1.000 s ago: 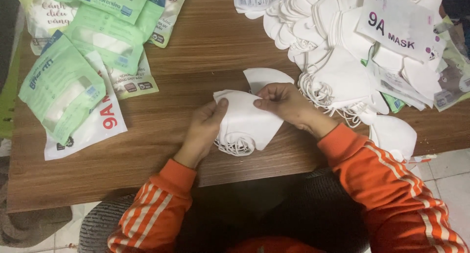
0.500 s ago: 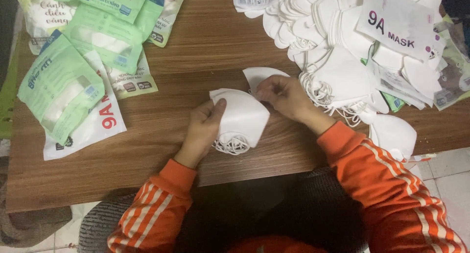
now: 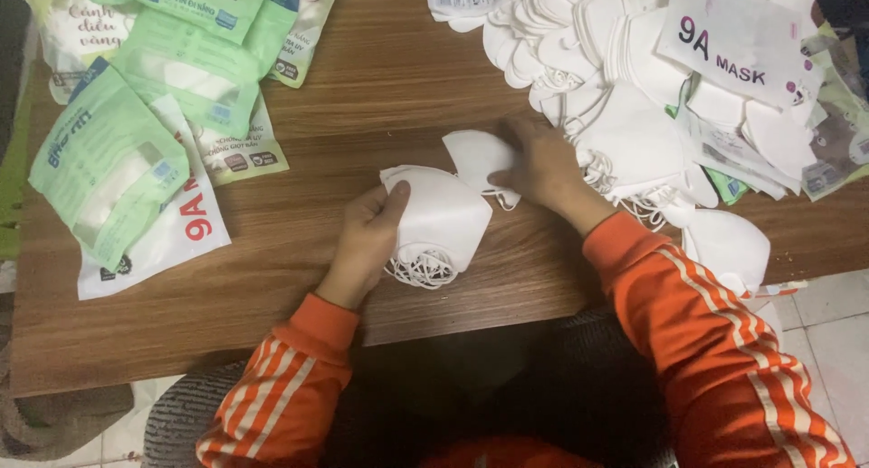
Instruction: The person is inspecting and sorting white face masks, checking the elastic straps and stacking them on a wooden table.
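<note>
I look down on a brown wood-grain table [image 3: 380,97]; pale floor tiles [image 3: 837,328] show past its right edge. At the upper left lie flat green-and-white printed pouches [image 3: 109,160], overlapping one another, with a white pouch [image 3: 176,237] carrying red lettering under the nearest green one. At the upper right a heap of loose white folded masks [image 3: 634,133] spreads over the table, and a white printed pouch [image 3: 738,38] with dark lettering lies on top of it.

My left hand [image 3: 367,242] grips a stack of white masks [image 3: 439,219] at mid-table, thumb on top, fingers curled under, ear loops hanging at the stack's near end. My right hand [image 3: 543,165] rests fingers-down on a single white mask [image 3: 475,156] just beyond the stack; I cannot tell whether it pinches it.
</note>
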